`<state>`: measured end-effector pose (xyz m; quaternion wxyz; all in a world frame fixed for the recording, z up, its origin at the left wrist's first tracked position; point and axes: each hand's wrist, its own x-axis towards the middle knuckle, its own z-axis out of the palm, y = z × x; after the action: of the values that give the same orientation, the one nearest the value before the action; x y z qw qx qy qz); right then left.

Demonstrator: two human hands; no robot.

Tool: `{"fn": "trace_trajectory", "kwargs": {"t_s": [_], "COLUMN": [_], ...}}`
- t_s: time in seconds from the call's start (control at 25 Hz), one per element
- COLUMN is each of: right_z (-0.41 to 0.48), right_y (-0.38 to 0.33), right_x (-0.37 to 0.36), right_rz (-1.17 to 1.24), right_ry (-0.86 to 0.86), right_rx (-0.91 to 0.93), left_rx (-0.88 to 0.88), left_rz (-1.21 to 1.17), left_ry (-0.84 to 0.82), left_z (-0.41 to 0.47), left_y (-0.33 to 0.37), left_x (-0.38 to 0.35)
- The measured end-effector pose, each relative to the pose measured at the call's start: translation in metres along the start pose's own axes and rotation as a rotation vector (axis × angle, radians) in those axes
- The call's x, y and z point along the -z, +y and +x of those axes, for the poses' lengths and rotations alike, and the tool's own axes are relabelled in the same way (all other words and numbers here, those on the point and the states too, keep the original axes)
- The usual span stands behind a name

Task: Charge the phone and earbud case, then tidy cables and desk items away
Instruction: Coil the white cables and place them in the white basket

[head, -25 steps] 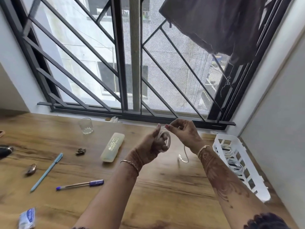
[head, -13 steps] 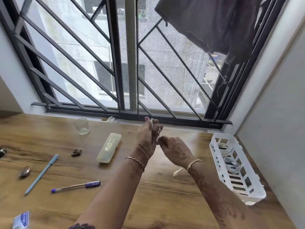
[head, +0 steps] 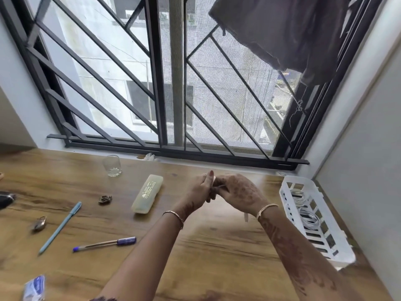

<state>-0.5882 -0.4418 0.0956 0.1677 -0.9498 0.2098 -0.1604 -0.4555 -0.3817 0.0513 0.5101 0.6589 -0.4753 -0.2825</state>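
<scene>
Head view, from largest to smallest. I see a barred window grille (head: 162, 83) filling the upper half, with a dark cloth (head: 282, 29) hanging across its upper right corner. Below it lies the wooden desk (head: 217, 246).

A white slotted basket (head: 347, 255) stands at the desk's right edge, close to the side wall, and holds coiled cables (head: 308, 218).

Above the middle of the desk, the left hand (head: 198, 192) and right hand (head: 240, 192) meet, fingers touching. Both have their fingers curled tightly around a white cable (head: 245, 217). Most of that cable is hidden inside the two grips. I can see only a pale sliver at the left fingertips and a short plug end hanging under the right wrist. It is clear of the desk, well apart from the basket.

Left of the hands:
- a translucent pencil case (head: 147, 193) lies at a slant, nearest the left hand
- a light blue pen (head: 60, 228) lies diagonally
- a blue-capped pen (head: 104, 244) lies near it, closer to me
- an upright glass (head: 111, 166) stands by the sill
- a blue and white packet (head: 34, 287) sits at the near left corner
- a dark object (head: 5, 199) is cut off by the left edge, and I cannot tell what it is
- a small metal trinket (head: 104, 199) sits between glass and pens
- a second metal piece (head: 39, 223) lies further left, blurred
</scene>
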Motion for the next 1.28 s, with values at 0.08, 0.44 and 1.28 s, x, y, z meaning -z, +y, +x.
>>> {"fn": "trace_trajectory", "kwargs": {"t_s": [0.08,0.44,1.28], "right_z": [0.000,0.007,-0.019], "right_y": [-0.003,0.000,-0.021], "right_x": [0.008,0.008,-0.048], "right_rz": [0.001,0.362,1.151], "right_ry": [0.065,0.288,0.160], "right_rx": [0.000,-0.139,-0.511], "left_rx": [0.049,0.261,0.434], "left_rz": [-0.071,-0.634,-1.264], "left_ry": [-0.004,-0.342,0.255], "left_z": [-0.004,-0.023,-0.025], "left_y": [0.003,0.035,0.031], "left_x": [0.001,0.011,0.010]}}
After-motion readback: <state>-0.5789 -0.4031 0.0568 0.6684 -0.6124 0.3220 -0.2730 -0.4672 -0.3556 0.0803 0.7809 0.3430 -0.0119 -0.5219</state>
